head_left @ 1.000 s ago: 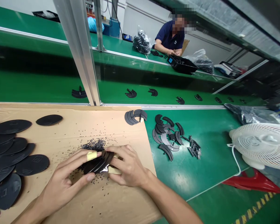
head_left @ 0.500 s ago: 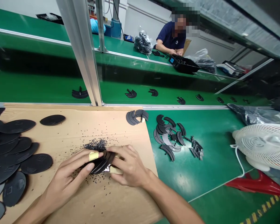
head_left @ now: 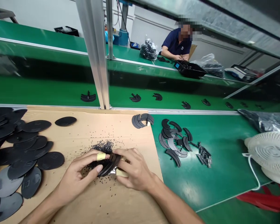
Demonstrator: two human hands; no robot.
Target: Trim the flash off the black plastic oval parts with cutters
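Over the cardboard (head_left: pixel 130 205), left hand (head_left: pixel 78 174) and right hand (head_left: pixel 136 171) have fingers clamped on a curved black part (head_left: pixel 109 165); it sits between them, beside the pile of tiny black pieces (head_left: pixel 104 146).

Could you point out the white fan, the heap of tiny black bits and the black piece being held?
White fan (head_left: pixel 272 152): head camera view, on its front grille.
Tiny black bits (head_left: pixel 104 145): head camera view, heap's middle.
Held black piece (head_left: pixel 111 163): head camera view, its dark face.
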